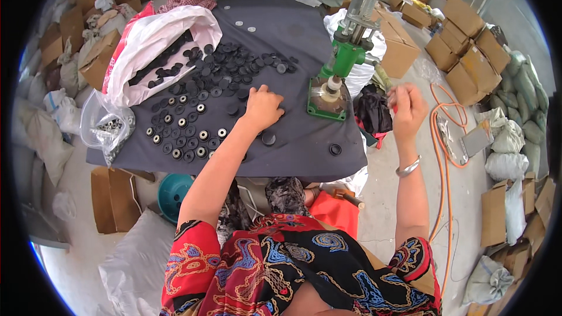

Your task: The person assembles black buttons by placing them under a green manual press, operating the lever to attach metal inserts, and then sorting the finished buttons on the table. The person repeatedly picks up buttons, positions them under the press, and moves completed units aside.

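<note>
My left hand (264,107) is closed with bent fingers over the dark cloth, at the right side of a spread of black round plastic caps (222,61). What its fingertips hold, if anything, is hidden. Some caps at the near left have metal rings (204,135) in them. To the right stands a green hand press (346,58), with a white plunger tip over its base. Raised beside the press, my right hand (408,108) has curled fingers around something with a bit of red showing; I cannot make it out. A single black cap (335,150) lies near the front edge.
More caps spill from a white sack (175,29) at the back left. A clear bag of small metal parts (108,126) sits at the table's left edge. Below are a teal basin (174,194) and a cardboard box (114,200). An orange hose (443,169) runs along the right floor.
</note>
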Available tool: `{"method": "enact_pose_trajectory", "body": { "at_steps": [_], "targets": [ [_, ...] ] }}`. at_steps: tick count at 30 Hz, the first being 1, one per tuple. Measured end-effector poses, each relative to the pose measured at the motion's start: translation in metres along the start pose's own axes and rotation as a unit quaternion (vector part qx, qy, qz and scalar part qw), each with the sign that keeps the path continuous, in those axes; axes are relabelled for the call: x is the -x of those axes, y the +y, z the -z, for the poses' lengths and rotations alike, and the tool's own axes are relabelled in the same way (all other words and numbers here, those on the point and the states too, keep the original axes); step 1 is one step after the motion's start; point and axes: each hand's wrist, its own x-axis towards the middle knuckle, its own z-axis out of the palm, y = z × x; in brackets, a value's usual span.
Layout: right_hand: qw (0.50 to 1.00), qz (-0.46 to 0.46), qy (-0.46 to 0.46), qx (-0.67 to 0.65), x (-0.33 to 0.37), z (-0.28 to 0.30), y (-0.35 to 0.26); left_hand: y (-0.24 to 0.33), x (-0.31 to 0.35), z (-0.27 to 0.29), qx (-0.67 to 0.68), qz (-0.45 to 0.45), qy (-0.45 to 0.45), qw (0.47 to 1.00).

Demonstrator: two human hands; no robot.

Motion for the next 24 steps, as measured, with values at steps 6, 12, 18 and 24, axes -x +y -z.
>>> {"method": "enact_pose_trajectory", "body": {
  "at_steps": [6,12,18,24],
  "targets": [
    [0.995,-0.044,-0.003,-0.084,-0.054,0.002,-0.007,0.005,0.015,-0.016,-0.119,-0.051,-0.033,0.991],
    [0.993,-0.042,0.004,-0.106,-0.066,0.004,-0.008,0.016,0.023,-0.019,-0.197,-0.084,-0.032,0.976],
    [0.995,-0.047,0.012,-0.092,-0.063,-0.001,-0.011,0.03,0.025,-0.015,-0.29,-0.11,-0.059,0.949],
    [0.996,-0.057,0.027,-0.056,-0.068,0.002,-0.009,0.04,0.023,-0.021,-0.224,-0.049,-0.034,0.973]
  ]
}}
